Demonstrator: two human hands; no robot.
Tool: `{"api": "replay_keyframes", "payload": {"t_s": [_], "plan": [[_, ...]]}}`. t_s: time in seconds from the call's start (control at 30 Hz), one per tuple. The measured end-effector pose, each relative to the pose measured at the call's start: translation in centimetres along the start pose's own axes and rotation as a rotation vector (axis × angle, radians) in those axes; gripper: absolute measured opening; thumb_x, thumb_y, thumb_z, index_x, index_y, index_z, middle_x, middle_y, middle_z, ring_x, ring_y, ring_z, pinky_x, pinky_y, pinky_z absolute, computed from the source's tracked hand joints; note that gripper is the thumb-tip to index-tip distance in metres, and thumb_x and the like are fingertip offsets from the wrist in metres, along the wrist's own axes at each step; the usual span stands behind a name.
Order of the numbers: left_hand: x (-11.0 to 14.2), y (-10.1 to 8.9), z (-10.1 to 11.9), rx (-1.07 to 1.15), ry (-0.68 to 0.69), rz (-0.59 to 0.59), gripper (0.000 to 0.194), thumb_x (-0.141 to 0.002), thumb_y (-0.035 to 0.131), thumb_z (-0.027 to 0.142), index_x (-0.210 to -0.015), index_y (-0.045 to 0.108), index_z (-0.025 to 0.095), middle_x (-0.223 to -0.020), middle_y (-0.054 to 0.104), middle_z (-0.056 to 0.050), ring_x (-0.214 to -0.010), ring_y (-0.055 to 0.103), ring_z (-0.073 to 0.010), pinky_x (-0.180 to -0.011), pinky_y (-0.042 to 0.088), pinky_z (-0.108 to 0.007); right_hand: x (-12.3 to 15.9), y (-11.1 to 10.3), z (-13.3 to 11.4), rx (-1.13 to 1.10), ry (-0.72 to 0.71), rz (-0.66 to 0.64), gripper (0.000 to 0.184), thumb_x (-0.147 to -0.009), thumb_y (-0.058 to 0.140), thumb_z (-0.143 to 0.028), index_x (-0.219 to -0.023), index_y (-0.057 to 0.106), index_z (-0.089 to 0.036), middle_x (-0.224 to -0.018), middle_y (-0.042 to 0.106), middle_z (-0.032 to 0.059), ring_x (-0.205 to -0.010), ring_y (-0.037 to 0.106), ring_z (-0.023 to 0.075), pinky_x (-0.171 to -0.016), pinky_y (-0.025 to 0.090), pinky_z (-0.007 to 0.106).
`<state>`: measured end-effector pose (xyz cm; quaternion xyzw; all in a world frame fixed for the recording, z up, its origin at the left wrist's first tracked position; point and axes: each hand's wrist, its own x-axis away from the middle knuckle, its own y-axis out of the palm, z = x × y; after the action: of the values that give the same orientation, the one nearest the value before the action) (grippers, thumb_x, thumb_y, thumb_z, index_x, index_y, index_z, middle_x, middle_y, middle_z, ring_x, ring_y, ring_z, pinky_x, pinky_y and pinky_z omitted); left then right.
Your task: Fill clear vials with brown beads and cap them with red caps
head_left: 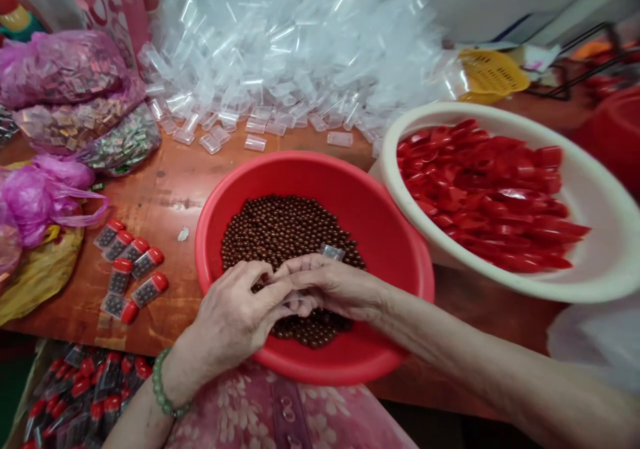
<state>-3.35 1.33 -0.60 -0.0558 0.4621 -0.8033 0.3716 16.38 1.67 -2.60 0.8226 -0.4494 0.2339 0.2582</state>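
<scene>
My left hand, a green bead bracelet at its wrist, and my right hand meet over a red basin. Their fingers close together around a small clear plastic case, mostly hidden by the fingers. Beneath them in the basin lies a heap of shiny brown balls. Just behind my right hand, a second clear piece shows against the balls; whether the hand touches it I cannot tell.
Clear plastic cases are piled at the back. A white basin of red caps stands right. Several filled red-capped cases lie left, near bagged small pieces. More filled cases sit below the table edge.
</scene>
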Motion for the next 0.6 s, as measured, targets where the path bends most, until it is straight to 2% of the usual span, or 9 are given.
{"api": "replay_keyframes", "payload": {"t_s": [0.07, 0.13, 0.23, 0.3, 0.4, 0.47, 0.53, 0.6], "plan": [[-0.1, 0.1, -0.2, 0.069, -0.004, 0.053, 0.019, -0.090, 0.054, 0.021, -0.105, 0.064, 0.017, -0.099, 0.062, -0.009, -0.087, 0.060, -0.0183, -0.076, 0.054, -0.032, 0.1, -0.1, 0.1, 0.109, -0.034, 0.027, 0.040, -0.080, 0.049, -0.054, -0.081, 0.056, -0.014, -0.066, 0.057, 0.0027, -0.053, 0.054, 0.0108, -0.057, 0.052, 0.028], [-0.1, -0.1, -0.3, 0.156, -0.021, 0.105, 0.017, -0.089, 0.057, 0.020, -0.103, 0.064, 0.016, -0.102, 0.064, -0.009, -0.090, 0.062, -0.0167, -0.080, 0.054, -0.030, 0.2, -0.3, 0.0, 0.257, -0.096, 0.086, 0.040, -0.085, 0.046, -0.052, -0.079, 0.057, -0.015, -0.073, 0.057, 0.0060, -0.065, 0.056, 0.0151, -0.068, 0.053, 0.035], [0.0, -0.6, -0.6, 0.261, -0.054, 0.175, 0.019, -0.087, 0.058, 0.014, -0.105, 0.062, 0.014, -0.110, 0.065, -0.011, -0.101, 0.063, -0.0164, -0.090, 0.053, -0.028, 0.0, -0.1, 0.2, 0.472, -0.203, 0.168, 0.026, -0.082, 0.058, -0.041, -0.087, 0.062, -0.015, -0.095, 0.056, 0.0108, -0.093, 0.053, 0.0231, -0.094, 0.042, 0.046], [0.0, -0.9, -0.7, 0.278, -0.056, 0.191, 0.018, -0.085, 0.057, 0.010, -0.103, 0.061, 0.012, -0.111, 0.066, -0.013, -0.111, 0.061, -0.0185, -0.096, 0.051, -0.030, -0.4, 0.6, 0.8, 0.552, -0.241, 0.155, 0.026, -0.079, 0.064, -0.037, -0.095, 0.063, -0.016, -0.104, 0.054, 0.0122, -0.102, 0.050, 0.0261, -0.100, 0.036, 0.047], [0.0, -1.1, -0.9, 0.277, -0.055, 0.193, 0.013, -0.085, 0.056, 0.010, -0.097, 0.060, 0.011, -0.103, 0.068, -0.015, -0.116, 0.059, -0.0214, -0.095, 0.052, -0.032, -1.1, 1.8, 1.8, 0.573, -0.249, 0.079, 0.029, -0.078, 0.065, -0.038, -0.100, 0.062, -0.018, -0.109, 0.056, 0.0116, -0.106, 0.050, 0.0257, -0.098, 0.038, 0.043], [0.0, -1.1, -0.9, 0.286, -0.061, 0.177, 0.011, -0.086, 0.055, 0.011, -0.096, 0.058, 0.012, -0.102, 0.068, -0.015, -0.117, 0.059, -0.0221, -0.094, 0.052, -0.032, -1.5, 2.2, 2.3, 0.545, -0.235, 0.023, 0.026, -0.080, 0.065, -0.038, -0.096, 0.062, -0.018, -0.105, 0.058, 0.0100, -0.101, 0.054, 0.0231, -0.094, 0.042, 0.038], [0.1, -1.1, -1.0, 0.290, -0.078, 0.133, 0.012, -0.087, 0.053, 0.012, -0.099, 0.056, 0.012, -0.110, 0.066, -0.016, -0.114, 0.061, -0.0214, -0.091, 0.053, -0.031, -1.7, 1.9, 2.4, 0.486, -0.207, -0.023, 0.022, -0.078, 0.067, -0.038, -0.086, 0.062, -0.018, -0.093, 0.061, 0.0065, -0.089, 0.057, 0.0193, -0.084, 0.047, 0.032], [0.2, -1.0, -1.1, 0.280, -0.117, 0.072, 0.018, -0.089, 0.050, 0.013, -0.106, 0.054, 0.013, -0.118, 0.063, -0.017, -0.108, 0.064, -0.0199, -0.088, 0.054, -0.031, -1.7, 1.1, 2.1, 0.394, -0.173, -0.052, 0.024, -0.074, 0.070, -0.039, -0.075, 0.058, -0.018, -0.075, 0.059, 0.0015, -0.072, 0.056, 0.0146, -0.068, 0.048, 0.026]]}}
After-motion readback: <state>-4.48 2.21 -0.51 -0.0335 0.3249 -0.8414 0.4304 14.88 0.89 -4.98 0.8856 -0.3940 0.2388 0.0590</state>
